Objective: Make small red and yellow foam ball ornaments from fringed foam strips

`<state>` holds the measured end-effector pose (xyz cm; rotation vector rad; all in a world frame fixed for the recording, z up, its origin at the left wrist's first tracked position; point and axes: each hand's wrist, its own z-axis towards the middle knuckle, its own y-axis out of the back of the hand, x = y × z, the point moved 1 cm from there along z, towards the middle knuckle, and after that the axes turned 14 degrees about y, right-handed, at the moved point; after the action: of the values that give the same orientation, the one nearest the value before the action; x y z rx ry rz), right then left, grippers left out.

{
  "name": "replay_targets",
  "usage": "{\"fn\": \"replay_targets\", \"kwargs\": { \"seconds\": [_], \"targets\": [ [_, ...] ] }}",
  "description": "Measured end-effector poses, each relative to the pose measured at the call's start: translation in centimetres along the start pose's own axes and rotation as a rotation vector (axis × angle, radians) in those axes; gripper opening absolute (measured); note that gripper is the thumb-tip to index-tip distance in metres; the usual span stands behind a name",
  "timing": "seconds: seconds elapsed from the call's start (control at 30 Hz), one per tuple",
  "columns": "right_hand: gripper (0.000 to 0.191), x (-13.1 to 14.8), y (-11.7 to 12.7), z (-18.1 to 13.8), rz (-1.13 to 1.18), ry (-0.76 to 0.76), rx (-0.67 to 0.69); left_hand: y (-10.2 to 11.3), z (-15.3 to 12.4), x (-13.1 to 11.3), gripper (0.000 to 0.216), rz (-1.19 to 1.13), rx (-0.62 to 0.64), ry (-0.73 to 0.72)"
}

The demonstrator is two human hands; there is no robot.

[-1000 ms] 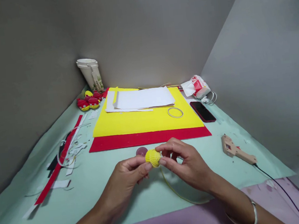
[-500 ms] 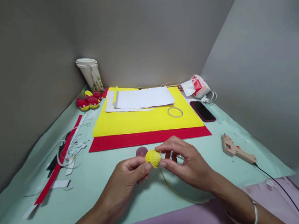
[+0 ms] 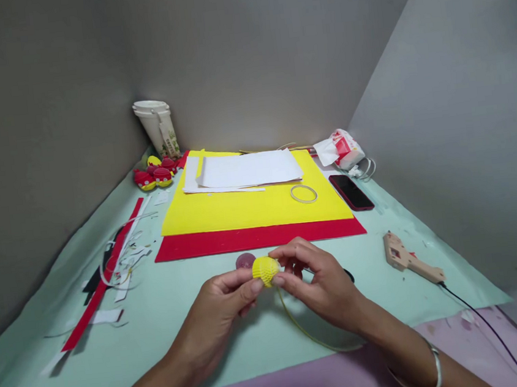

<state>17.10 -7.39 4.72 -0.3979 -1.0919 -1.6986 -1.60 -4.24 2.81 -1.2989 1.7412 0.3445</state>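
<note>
Between my two hands is a small yellow ribbed dome (image 3: 265,270), which looks like a coiled paper strip. My left hand (image 3: 232,295) pinches its left side between thumb and fingers. On the right edge, the thumb and fingertips of my right hand (image 3: 310,271) close on it. A thin yellow strip (image 3: 295,325) curves down from the dome towards the table's front edge. Just behind the dome lies a round purple piece (image 3: 245,261), partly covered. The black end of some tool (image 3: 350,275) shows beyond my right hand; most of it is hidden.
Yellow (image 3: 223,212) and red sheets (image 3: 254,239) lie ahead, bearing white paper (image 3: 251,168) and a ring (image 3: 303,194). To the right are a phone (image 3: 351,192), tissues (image 3: 347,148) and a corded glue gun (image 3: 410,257). Left: paper strips (image 3: 105,277), red-yellow pieces (image 3: 154,175), cups (image 3: 157,127).
The dome has turned slightly between my fingers, and my right hand has shifted a little. More of the black tool end shows beside it. Both hands keep their hold.
</note>
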Motion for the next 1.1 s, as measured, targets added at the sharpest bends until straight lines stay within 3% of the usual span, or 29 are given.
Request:
{"fn": "replay_targets", "kwargs": {
  "seconds": [0.23,0.5,1.1],
  "targets": [
    [0.021,-0.04,0.18,0.06,0.026,0.097,-0.038,-0.08,-0.14,-0.32,0.022,0.000,-0.029,-0.008],
    [0.019,0.08,0.21,0.06,0.009,0.091,-0.088,0.24,0.05,-0.01,0.021,0.031,-0.003,-0.019],
    [0.018,0.19,0.94,0.09,0.006,0.157,-0.050,-0.08,-0.23,-0.29,0.023,0.031,0.003,0.003]
  ]
}}
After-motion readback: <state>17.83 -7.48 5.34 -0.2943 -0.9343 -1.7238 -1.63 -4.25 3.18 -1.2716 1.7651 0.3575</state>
